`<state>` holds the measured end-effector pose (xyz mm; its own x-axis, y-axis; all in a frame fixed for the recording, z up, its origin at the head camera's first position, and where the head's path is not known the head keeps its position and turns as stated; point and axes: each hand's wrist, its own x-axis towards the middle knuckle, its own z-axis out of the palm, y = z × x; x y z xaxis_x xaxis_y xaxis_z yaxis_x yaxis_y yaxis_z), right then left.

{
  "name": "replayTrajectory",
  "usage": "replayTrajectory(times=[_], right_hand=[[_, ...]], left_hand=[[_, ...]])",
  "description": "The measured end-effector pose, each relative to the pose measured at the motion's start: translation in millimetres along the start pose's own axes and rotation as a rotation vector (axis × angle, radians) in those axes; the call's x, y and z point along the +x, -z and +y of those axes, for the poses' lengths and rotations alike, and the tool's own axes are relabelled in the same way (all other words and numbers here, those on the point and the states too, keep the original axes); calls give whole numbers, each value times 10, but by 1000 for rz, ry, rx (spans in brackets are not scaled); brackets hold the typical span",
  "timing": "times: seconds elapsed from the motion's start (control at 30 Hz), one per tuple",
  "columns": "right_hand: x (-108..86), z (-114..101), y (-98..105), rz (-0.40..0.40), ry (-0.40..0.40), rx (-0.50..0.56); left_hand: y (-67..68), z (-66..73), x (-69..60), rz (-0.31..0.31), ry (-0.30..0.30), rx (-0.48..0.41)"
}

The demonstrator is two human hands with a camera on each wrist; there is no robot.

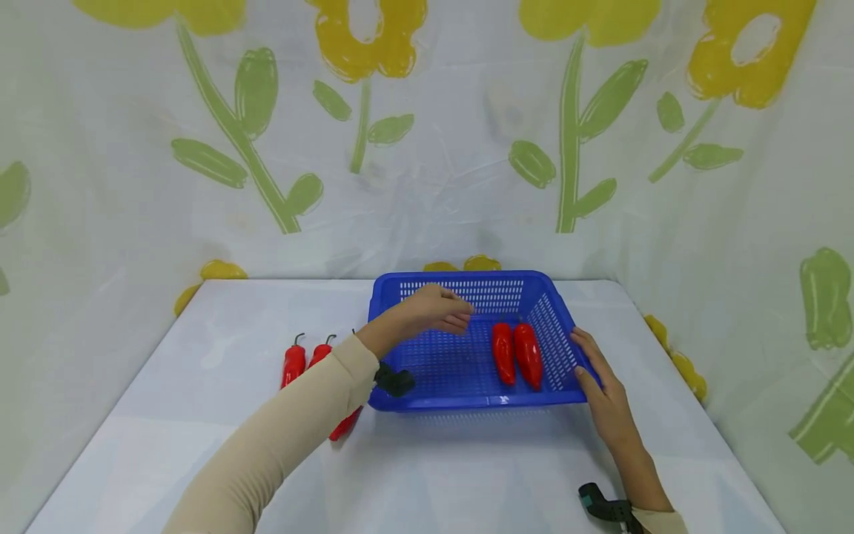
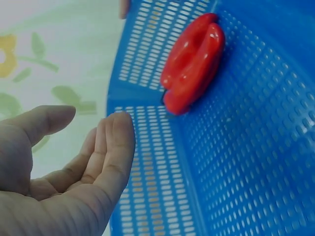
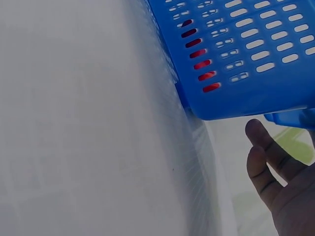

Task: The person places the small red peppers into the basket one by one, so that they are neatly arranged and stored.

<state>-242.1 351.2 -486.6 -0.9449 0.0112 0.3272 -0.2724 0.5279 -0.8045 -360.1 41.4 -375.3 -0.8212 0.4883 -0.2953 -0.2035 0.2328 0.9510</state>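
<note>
Gripping the blue basket (image 1: pixel 460 403) at four o'clock with our right hand (image 1: pixel 606 397), we hover our relaxed left hand (image 1: pixel 432 310) above; two red peppers (image 1: pixel 529 357) lie inside toward three, other peppers (image 1: pixel 293 363) outside at nine.

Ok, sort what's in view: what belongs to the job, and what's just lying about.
Job: blue plastic basket; two red chili peppers inside; loose red chili peppers beside it; left hand over it; right hand gripping it.

Just setting: white table; flower-print sheet; black wrist devices.
</note>
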Motion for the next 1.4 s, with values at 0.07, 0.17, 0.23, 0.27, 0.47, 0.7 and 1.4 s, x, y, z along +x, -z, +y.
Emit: replayTrajectory(times=[0.07, 0.17, 0.23, 0.27, 0.47, 0.7, 1.4], right_hand=[[7, -2, -4, -2, 2, -1], [9, -7, -10, -6, 2, -4], [6, -11, -11, -7, 1, -3], [3, -12, -10, -7, 2, -3], [-17, -10, 9, 5, -3, -5], [-20, -8, 10, 0, -3, 9], [-12, -17, -1, 7, 2, -37]], left_hand=[[72, -25, -83, 21, -27, 9], [164, -47, -207, 54, -51, 7], [213, -61, -276, 68, -72, -1], [235, -69, -306, 72, -86, -6], [336, -101, -434, 83, -161, -5], [464, -143, -588, 146, -163, -53], [1045, -702, -1074, 404, -158, 45]])
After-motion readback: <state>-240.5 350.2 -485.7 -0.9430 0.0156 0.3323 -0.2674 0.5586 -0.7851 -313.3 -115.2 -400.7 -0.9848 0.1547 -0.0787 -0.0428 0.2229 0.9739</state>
